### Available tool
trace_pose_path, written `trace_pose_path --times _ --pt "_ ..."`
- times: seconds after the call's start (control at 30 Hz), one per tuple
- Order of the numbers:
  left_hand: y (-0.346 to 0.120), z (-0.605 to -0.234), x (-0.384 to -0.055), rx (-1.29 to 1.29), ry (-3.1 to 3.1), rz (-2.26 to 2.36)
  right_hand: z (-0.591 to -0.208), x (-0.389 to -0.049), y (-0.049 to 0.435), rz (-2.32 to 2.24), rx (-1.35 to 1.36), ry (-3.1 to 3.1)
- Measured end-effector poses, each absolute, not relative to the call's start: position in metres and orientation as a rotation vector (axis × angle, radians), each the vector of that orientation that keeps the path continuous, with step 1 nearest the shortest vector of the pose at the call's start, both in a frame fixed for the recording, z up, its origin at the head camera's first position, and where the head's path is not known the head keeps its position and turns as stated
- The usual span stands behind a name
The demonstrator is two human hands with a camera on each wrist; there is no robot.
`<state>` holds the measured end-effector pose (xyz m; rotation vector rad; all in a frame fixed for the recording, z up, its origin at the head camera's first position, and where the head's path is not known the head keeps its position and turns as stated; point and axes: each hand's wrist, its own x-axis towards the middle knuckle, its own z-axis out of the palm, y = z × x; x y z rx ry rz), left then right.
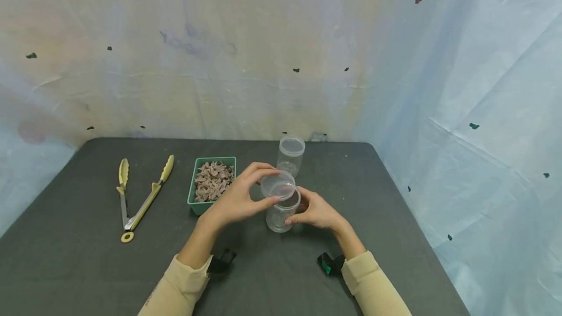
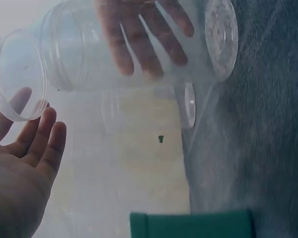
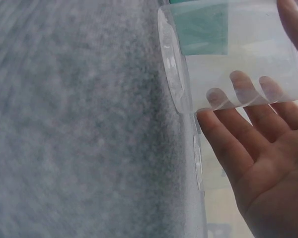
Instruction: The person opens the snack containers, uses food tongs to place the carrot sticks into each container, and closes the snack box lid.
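Note:
A clear plastic jar stands upright on the dark table, its mouth uncovered. My right hand holds it from the right; in the right wrist view the fingers lie against the far side of the jar wall. Between thumb and fingers my left hand pinches a round clear lid by its edge. The lid is tilted, just above and left of the jar's mouth. In the left wrist view a gap shows between the lid and the jar.
Behind the hands stands a second clear jar with its top covered. Left of the hands is a green basket full of small brownish pieces. Farther left lie spread tongs with yellow tips. Plastic sheeting hangs behind the table.

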<state>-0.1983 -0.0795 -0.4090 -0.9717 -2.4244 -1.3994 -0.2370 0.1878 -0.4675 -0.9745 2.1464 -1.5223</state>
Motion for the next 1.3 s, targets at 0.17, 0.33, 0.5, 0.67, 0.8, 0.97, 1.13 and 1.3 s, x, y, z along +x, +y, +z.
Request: trace_pose_path --times 0.17,0.33,0.5,0.67,0.8,0.97,1.13,1.3 --pt "-0.097 -0.408 -0.192 -0.967 -2.478 -1.289 -0.47 -0.237 0.187 -1.538 -0.992 2.119" --pt "-0.115 -0.404 -0.189 -1.002 -2.593 -1.132 -0.469 -0.239 0.186 -1.559 -1.014 2.097" --pt "-0.129 -0.4 -0.183 -0.999 -2.741 -0.975 -0.467 -0.239 0.185 -1.559 -1.002 2.087" --pt "-0.137 -0.4 -0.179 -1.045 -2.811 -0.826 -0.467 -0.238 0.185 -1.576 -1.014 2.064" --pt "-0.138 -0.405 -0.177 -1.134 -2.846 -0.715 -0.467 -0.238 0.185 -1.59 -1.017 2.04" --pt "-0.135 -0.414 -0.174 -1.254 -2.902 -0.587 -0.468 -0.24 0.187 -1.593 -1.003 2.033" --pt "-0.132 -0.425 -0.172 -1.377 -2.898 -0.458 -0.468 -0.24 0.187 -1.584 -1.019 2.051" --pt "-0.13 -0.435 -0.172 -1.428 -2.955 -0.373 -0.468 -0.239 0.186 -1.578 -1.031 2.058"
